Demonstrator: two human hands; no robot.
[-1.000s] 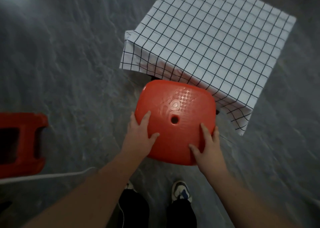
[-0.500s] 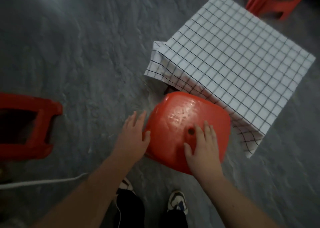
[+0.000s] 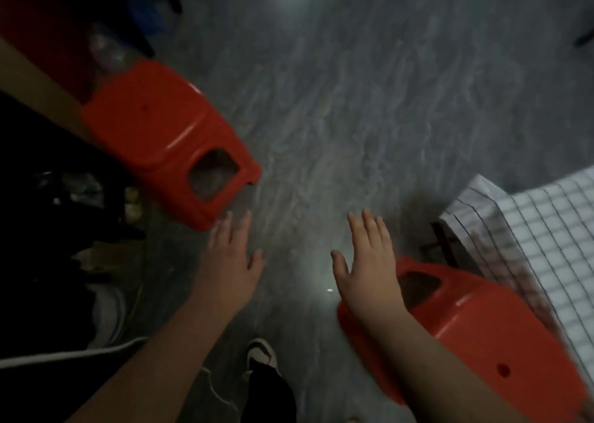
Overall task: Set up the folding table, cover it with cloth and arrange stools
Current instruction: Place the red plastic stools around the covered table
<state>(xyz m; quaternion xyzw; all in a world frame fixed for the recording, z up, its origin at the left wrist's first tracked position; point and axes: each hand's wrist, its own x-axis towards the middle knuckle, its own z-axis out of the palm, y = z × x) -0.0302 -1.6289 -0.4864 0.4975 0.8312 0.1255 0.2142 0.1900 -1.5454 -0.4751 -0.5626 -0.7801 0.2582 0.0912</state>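
A red plastic stool (image 3: 488,336) stands on the floor at lower right, tucked against the folding table, which is draped in a white checked cloth (image 3: 546,229). A dark table leg (image 3: 442,244) shows under the cloth's corner. A second red stool (image 3: 160,139) sits at left. My left hand (image 3: 229,255) is open with fingers spread, its fingertips just short of that stool's near corner. My right hand (image 3: 369,268) is open above the floor, its wrist passing over the near stool's edge. Neither hand holds anything.
Grey marbled floor (image 3: 337,101) fills the middle. Dark clutter and bottles (image 3: 106,53) crowd the left edge beside a brown board (image 3: 35,81). A white cable (image 3: 64,355) runs along the lower left. My shoe (image 3: 262,355) is at the bottom centre.
Both hands have let go of the near stool, which now stands by the table. The view has swung left, bringing the second stool close to my left hand.
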